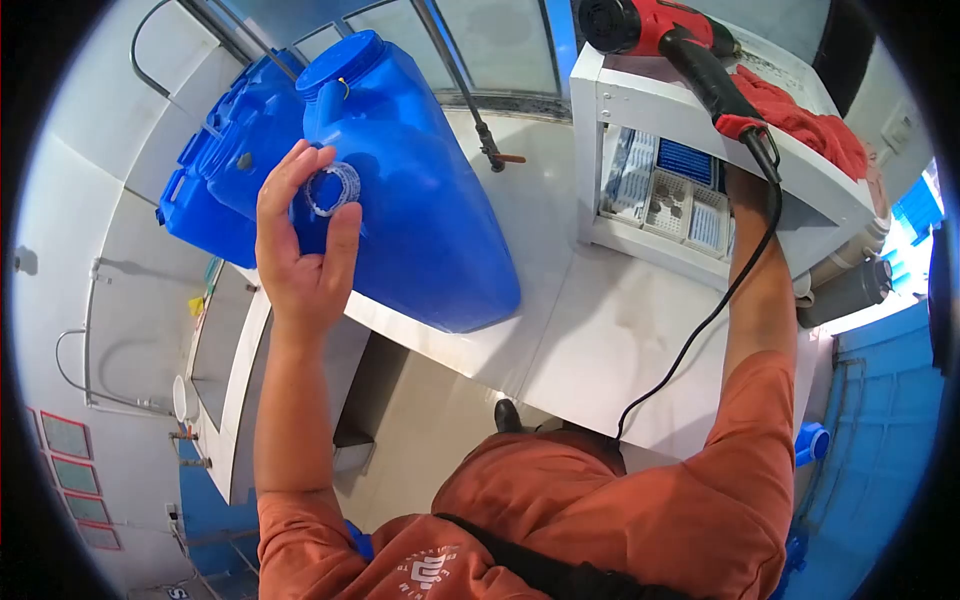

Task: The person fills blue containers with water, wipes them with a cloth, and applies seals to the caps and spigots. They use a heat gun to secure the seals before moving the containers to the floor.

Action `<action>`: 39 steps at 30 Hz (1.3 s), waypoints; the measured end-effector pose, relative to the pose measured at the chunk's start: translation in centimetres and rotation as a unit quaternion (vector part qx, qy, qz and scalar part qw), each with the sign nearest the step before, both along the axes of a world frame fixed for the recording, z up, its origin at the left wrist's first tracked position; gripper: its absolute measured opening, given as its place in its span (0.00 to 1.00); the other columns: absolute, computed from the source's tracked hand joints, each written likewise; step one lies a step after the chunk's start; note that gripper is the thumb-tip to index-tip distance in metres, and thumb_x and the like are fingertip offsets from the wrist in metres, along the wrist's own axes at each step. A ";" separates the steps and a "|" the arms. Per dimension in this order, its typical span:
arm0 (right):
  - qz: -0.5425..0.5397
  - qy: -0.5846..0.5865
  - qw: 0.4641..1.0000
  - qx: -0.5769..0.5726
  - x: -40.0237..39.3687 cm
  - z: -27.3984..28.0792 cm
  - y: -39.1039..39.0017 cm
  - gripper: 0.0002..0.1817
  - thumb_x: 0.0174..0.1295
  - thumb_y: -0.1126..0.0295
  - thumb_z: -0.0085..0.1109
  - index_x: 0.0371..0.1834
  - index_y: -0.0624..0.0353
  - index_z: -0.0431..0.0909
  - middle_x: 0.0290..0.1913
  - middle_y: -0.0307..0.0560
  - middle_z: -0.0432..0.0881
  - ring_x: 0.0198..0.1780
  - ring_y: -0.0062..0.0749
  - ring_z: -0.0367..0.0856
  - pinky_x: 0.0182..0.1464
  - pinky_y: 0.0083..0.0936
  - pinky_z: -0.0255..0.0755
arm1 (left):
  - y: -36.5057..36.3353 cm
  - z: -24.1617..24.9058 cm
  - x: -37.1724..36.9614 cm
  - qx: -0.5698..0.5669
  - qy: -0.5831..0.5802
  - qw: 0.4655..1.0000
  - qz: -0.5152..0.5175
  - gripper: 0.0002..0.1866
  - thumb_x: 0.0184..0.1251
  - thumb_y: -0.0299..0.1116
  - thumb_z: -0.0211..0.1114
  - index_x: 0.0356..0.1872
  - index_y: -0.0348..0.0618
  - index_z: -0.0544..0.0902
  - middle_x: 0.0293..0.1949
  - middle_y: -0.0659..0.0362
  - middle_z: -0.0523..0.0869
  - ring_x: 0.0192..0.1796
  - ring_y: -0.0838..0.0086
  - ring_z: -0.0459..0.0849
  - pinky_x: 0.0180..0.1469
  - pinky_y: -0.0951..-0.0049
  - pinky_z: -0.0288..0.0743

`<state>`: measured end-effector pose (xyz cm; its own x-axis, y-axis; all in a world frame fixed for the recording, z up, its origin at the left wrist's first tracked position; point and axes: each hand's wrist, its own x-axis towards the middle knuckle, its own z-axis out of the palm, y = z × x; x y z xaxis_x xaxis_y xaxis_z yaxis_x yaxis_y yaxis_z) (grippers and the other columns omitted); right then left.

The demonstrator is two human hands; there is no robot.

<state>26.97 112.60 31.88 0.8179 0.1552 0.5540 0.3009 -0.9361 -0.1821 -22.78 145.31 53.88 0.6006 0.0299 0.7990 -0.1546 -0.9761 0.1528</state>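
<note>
My left hand (305,240) is raised in front of a large blue plastic drum (430,220). Its thumb and fingers curve round a small clear, whitish ring (333,189), and blue shows through the middle. Whether it is a cap or a roll of tape, I cannot make out. My right hand (742,185) reaches into a white shelf unit (690,255), beside small white baskets (668,205) holding small pieces and packets. The shelf top hides most of that hand, so its fingers do not show.
A red and black heat gun (668,30) lies on the shelf top by a red cloth (800,120), its black cord (690,350) hanging across the white counter (590,340). More blue jerrycans (235,150) stand at left. A valve with an orange handle (500,158) rises behind the drum.
</note>
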 end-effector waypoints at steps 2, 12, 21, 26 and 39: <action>0.008 -0.014 1.000 -0.002 -0.6 0.4 -0.2 0.15 0.64 0.63 0.56 0.50 0.58 0.82 0.49 0.60 0.84 0.53 0.54 0.82 0.54 0.44 0.75 | 0.1 0.5 0.5 -0.006 -0.009 1.000 -0.021 0.30 0.70 0.36 0.65 0.69 0.37 0.64 0.63 0.46 0.76 0.68 0.61 0.72 0.71 0.60 0.60; 0.132 -0.007 0.987 0.089 -11.5 5.5 -2.9 0.17 0.66 0.59 0.54 0.49 0.59 0.81 0.47 0.60 0.84 0.53 0.58 0.81 0.54 0.44 0.73 | 4.1 9.6 4.8 -0.518 0.347 0.779 0.068 0.22 0.62 0.44 0.69 0.47 0.36 0.80 0.38 0.57 0.85 0.39 0.73 0.85 0.45 0.74 0.79; 0.058 0.156 0.940 0.298 -34.3 9.3 -11.0 0.16 0.66 0.60 0.62 0.48 0.61 0.82 0.33 0.41 0.84 0.30 0.23 0.76 0.36 0.24 0.70 | 3.2 14.1 -0.4 -0.185 0.467 0.865 -0.017 0.28 0.53 0.30 0.62 0.59 0.34 0.73 0.40 0.63 0.79 0.43 0.80 0.76 0.49 0.83 0.69; 0.093 0.170 0.917 0.350 -39.1 9.7 -11.4 0.14 0.67 0.63 0.62 0.50 0.60 0.82 0.31 0.36 0.80 0.28 0.15 0.70 0.32 0.18 0.66 | 4.1 12.8 0.3 0.035 0.349 0.935 -0.046 0.17 0.56 0.25 0.61 0.49 0.39 0.77 0.39 0.62 0.80 0.46 0.77 0.77 0.52 0.76 0.70; 0.378 0.246 0.812 0.371 -42.4 8.2 2.5 0.31 0.60 0.53 0.68 0.62 0.59 0.73 0.56 0.54 0.79 0.50 0.41 0.80 0.53 0.33 0.75 | 7.2 5.0 8.9 0.012 0.113 0.993 0.042 0.17 0.64 0.35 0.67 0.52 0.41 0.79 0.35 0.61 0.82 0.39 0.77 0.80 0.41 0.74 0.74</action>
